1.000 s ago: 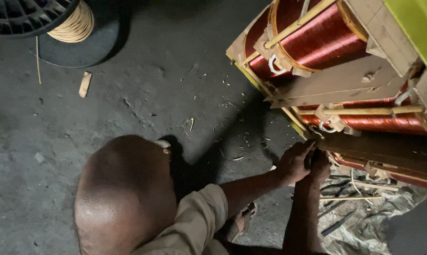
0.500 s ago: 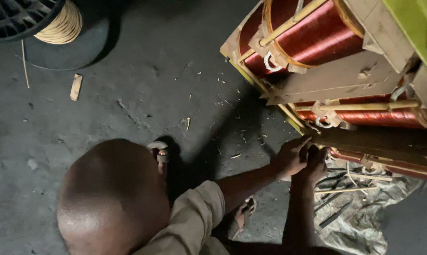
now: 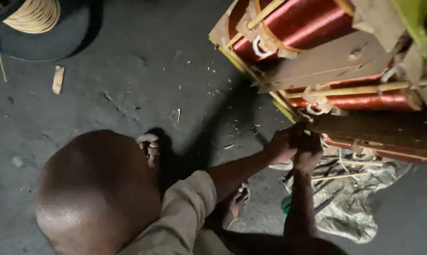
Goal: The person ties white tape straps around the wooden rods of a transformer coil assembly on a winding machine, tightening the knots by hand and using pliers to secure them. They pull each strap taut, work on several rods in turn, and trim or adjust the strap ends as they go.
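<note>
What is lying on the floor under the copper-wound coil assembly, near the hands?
Under the coil assembly lies a crumpled sheet with thin sticks on it. The left hand and right hand cover the assembly's lower corner.

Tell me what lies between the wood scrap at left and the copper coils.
In the head view, only dark floor strewn with small splinters lies between the wood scrap and the copper coils.
</note>
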Motion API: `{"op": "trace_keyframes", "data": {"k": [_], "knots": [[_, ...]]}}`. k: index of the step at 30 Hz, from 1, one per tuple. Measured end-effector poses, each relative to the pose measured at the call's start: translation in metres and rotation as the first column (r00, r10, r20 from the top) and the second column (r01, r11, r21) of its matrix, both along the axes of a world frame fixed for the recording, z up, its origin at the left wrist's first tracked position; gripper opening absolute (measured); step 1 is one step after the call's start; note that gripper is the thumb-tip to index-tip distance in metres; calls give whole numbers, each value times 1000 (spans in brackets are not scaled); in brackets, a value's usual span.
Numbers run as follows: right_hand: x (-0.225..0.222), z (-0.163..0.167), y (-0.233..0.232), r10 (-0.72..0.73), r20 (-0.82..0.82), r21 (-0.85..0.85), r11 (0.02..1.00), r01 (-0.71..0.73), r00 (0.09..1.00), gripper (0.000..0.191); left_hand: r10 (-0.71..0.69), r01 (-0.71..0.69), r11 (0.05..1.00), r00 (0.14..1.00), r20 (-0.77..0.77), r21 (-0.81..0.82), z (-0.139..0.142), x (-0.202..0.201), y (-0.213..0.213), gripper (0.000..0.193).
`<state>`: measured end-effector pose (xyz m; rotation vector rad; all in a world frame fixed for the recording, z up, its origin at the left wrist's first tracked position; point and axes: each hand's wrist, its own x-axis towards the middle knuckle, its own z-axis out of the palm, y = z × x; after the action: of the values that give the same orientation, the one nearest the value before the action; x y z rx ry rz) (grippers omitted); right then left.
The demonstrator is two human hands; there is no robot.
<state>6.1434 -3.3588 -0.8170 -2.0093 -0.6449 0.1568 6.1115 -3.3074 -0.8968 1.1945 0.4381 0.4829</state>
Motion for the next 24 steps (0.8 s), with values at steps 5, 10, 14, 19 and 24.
{"op": "trace_keyframes", "data": {"k": [5,10,14,19,24], "knots": [[-9,-6,0,-45,-77,69,996,51,996,30,120,-153,889,987,104,432,-11,1,5,51],[3,-15,-8,-78,-256,62,993,97,964,31,143,-189,908,979,146,373,-16,0,-1,59],[25,-17,-17,312,430,-450,887,-98,848,28,66,-94,984,982,179,149,-12,4,-6,47],[41,-14,-17,120,60,-488,870,-76,991,29,68,-110,961,983,169,253,-12,5,1,39],[35,-6,-16,71,-67,-307,948,-89,995,29,91,-158,877,982,165,454,-12,11,5,36]]}}
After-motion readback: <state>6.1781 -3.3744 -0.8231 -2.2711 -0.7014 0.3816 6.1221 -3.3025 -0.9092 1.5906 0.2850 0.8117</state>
